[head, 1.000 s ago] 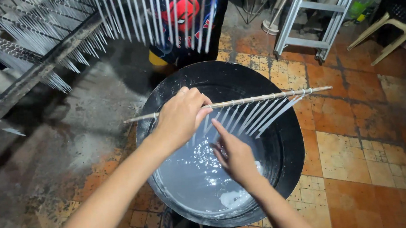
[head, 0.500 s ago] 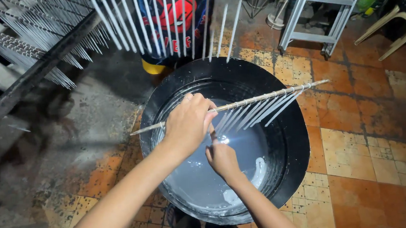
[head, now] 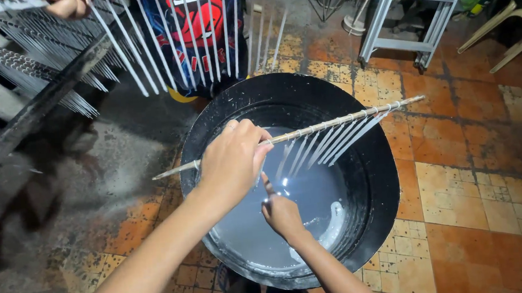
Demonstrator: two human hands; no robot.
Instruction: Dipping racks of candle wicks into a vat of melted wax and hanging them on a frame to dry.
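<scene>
- Gripping the thin stick (head: 297, 133) with the left hand (head: 232, 157), fingers closed round it near its left third; the stick is hanging level over the black basin (head: 373, 175), its row of white-coated strands (head: 328, 143) dangling toward the pale liquid (head: 302, 205).
- Right hand (head: 281, 213) is sitting lower in the basin than a second ago: then it was spread flat and raised among the strands, now it is loosely curled with one finger pointing up at the strands nearest the left hand. It is holding nothing that I can see.
- Stick itself is barely shifting between frames, same tilt, right tip past the basin rim. My read: the strand-by-strand tidying is moving leftward along the row.
- Liquid is calming, fewer ripples and glints than a second ago.
- Outward: another person's hand (head: 67, 4) is now entering at top left, holding a second rack of white strands (head: 167, 37) in front of a dark printed shirt (head: 194, 16); that hand wasn't in view earlier.
- Ladder (head: 408, 14) and plastic chair (head: 509, 22) are standing on the tiled floor (head: 479, 198) behind.
- Hard to make out: whether the right fingertip is touching a strand, how many strands the left hand is covering, and whether the strand tips are reaching the liquid.
- Cut off: the second rack's left end and most of the other person.
</scene>
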